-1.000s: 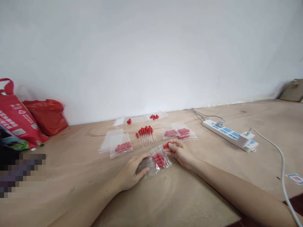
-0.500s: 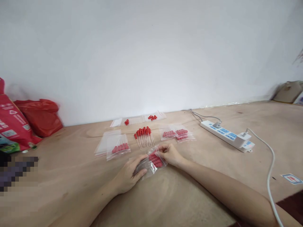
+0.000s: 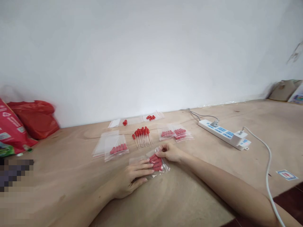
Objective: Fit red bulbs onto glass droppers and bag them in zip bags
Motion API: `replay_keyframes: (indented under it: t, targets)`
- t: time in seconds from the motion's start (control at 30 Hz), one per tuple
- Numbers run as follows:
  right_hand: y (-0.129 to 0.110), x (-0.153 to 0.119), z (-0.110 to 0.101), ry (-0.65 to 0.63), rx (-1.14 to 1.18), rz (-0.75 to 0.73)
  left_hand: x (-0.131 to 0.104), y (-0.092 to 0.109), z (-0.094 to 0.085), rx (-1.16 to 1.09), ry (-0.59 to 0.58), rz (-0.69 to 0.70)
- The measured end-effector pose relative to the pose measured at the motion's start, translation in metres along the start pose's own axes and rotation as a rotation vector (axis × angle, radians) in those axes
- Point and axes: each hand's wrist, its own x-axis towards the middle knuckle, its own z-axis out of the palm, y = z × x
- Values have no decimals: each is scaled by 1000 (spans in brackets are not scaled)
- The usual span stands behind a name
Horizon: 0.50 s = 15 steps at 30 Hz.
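Observation:
A clear zip bag [image 3: 165,168] with several red-bulbed droppers inside lies on the table in front of me. My left hand [image 3: 132,177] rests on its left part, fingers stretched out flat and covering the droppers' thin stems. At the bag's upper right edge, my right hand [image 3: 171,153] pinches the plastic between thumb and fingers. Just beyond the hands, loose droppers [image 3: 142,136] with red bulbs and thin clear stems lie fanned out, bulbs pointing away from me.
A filled bag [image 3: 117,148] overlaps flat bags [image 3: 101,145] at left; more filled bags [image 3: 175,134] lie at right. Loose red bulbs [image 3: 151,117] lie near the wall. A white power strip [image 3: 222,134] with a trailing cable [image 3: 270,160] stands right, red bags [image 3: 35,118] far left.
My left hand has gone from holding the bag's left side with curved fingers to lying flat over it. The bag now lies flatter; my right hand keeps its pinch.

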Motion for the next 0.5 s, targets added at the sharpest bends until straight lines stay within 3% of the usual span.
replay_keyframes:
  t: [0.13, 0.23, 0.37, 0.5]
  targets:
    - [-2, -4, 0, -3, 29, 117, -2, -3, 2, 59, 97, 24]
    - [-6, -6, -7, 47, 87, 45, -5, -11, 7, 120, 254, -2]
    - [-12, -1, -29, 362, 266, -97, -7, -20, 12, 176, 405, -47]
    - [-11, 11, -53, 615, 473, -99, -6, -22, 13, 186, 381, -95]
